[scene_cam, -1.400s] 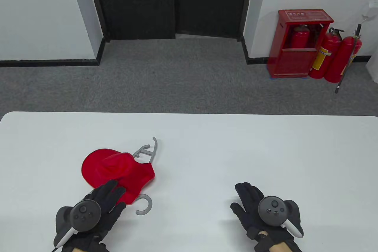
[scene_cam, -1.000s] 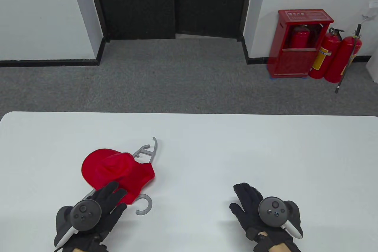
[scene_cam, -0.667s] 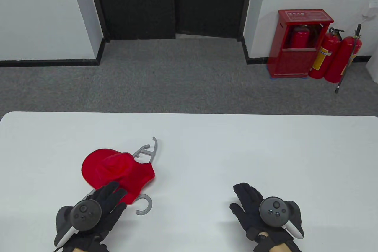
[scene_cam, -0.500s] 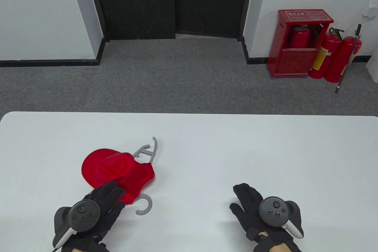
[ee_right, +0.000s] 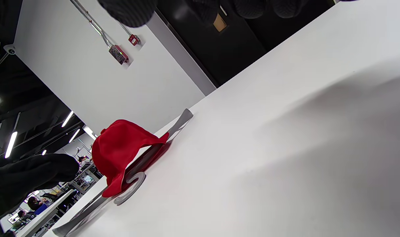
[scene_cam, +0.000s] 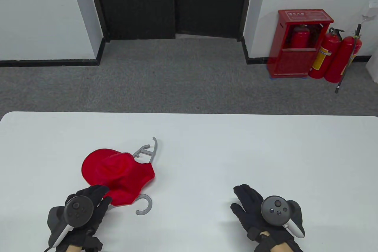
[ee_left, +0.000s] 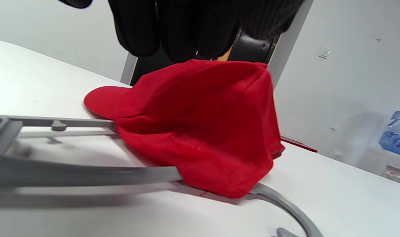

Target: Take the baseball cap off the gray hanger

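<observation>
Table view: one white table [scene_cam: 206, 145] carries one red baseball cap [scene_cam: 118, 172] and one gray hanger [scene_cam: 145, 157]. Both lie in the near-left part of the table. The cap drapes over the hanger's middle; the hanger's forked end pokes out past the cap toward the far edge, and its curved hook [scene_cam: 144, 204] shows just beside the cap's near edge. Two gloved hands reach in from the near edge. The left hand [scene_cam: 85, 204] has slid back and to the left since half a second ago; its fingers, earlier spread flat on the cap, now curl at the cap's near-left rim, and whether they grip the cloth cannot be told. The right hand [scene_cam: 251, 207] lies flat and open on the table, well apart from the cap, unmoved. On the floor beyond stand one red cabinet [scene_cam: 301, 43] holding one extinguisher and two more red extinguishers [scene_cam: 336, 57] beside it; the cabinet's writing is too small to read.

Left wrist view: the black fingers [ee_left: 173, 29] hang just above the cap's [ee_left: 200, 121] crown. The hanger [ee_left: 81, 172] runs beneath the cap.

Right wrist view: the cap [ee_right: 121, 148] sits on the hanger [ee_right: 134, 179], far across the table [ee_right: 285, 131].
</observation>
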`<state>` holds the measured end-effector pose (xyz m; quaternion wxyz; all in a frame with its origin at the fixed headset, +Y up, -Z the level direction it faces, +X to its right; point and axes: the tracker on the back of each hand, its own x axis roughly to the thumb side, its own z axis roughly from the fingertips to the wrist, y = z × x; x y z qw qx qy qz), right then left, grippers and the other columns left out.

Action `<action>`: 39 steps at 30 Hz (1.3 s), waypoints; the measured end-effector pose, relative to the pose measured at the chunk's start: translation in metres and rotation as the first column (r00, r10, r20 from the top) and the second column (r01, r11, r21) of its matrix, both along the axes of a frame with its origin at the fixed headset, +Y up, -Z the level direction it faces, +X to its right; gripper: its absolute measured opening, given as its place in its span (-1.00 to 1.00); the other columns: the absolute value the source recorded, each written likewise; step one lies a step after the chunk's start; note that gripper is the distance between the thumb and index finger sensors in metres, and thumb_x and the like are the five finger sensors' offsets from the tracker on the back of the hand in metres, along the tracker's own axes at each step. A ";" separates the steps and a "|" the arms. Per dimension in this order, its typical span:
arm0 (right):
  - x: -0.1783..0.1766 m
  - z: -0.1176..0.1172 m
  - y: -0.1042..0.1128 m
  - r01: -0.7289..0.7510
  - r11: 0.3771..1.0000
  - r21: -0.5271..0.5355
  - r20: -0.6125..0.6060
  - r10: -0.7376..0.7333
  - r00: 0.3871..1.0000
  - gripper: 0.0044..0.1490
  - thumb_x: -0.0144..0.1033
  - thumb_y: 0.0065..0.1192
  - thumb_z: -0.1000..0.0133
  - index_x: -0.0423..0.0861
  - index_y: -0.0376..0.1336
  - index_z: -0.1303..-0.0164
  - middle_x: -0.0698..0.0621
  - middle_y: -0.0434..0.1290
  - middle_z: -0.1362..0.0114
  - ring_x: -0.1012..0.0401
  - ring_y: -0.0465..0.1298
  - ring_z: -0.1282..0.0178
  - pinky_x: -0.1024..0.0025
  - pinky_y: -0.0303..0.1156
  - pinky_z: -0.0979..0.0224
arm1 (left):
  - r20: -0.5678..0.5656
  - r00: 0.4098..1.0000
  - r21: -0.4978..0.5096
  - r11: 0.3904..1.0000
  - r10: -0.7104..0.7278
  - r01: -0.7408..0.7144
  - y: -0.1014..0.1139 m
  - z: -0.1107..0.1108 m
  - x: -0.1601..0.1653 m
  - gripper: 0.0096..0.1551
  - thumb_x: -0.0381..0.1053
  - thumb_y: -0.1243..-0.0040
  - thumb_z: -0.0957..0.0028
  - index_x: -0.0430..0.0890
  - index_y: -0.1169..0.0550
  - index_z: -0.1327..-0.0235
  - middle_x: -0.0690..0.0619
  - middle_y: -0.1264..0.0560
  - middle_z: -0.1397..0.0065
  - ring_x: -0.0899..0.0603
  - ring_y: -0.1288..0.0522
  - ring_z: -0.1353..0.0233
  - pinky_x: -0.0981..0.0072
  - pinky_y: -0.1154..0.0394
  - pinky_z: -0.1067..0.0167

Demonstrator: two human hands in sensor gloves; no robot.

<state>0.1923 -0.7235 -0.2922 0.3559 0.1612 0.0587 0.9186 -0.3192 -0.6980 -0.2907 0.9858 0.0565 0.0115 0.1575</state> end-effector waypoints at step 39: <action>-0.005 0.000 -0.001 0.009 0.996 -0.094 -0.045 -0.014 0.999 -0.12 0.04 -0.04 -0.29 -0.22 0.03 -0.72 -0.41 -0.06 -0.79 -0.44 0.02 -0.64 -0.62 0.02 -0.41 | -0.081 0.967 -0.273 0.938 -0.243 0.213 -0.061 -0.018 0.005 -0.54 0.03 -0.24 -0.23 0.12 -0.49 -0.41 -0.02 -0.48 -0.63 -0.25 -0.55 -0.46 -0.53 -0.16 -0.48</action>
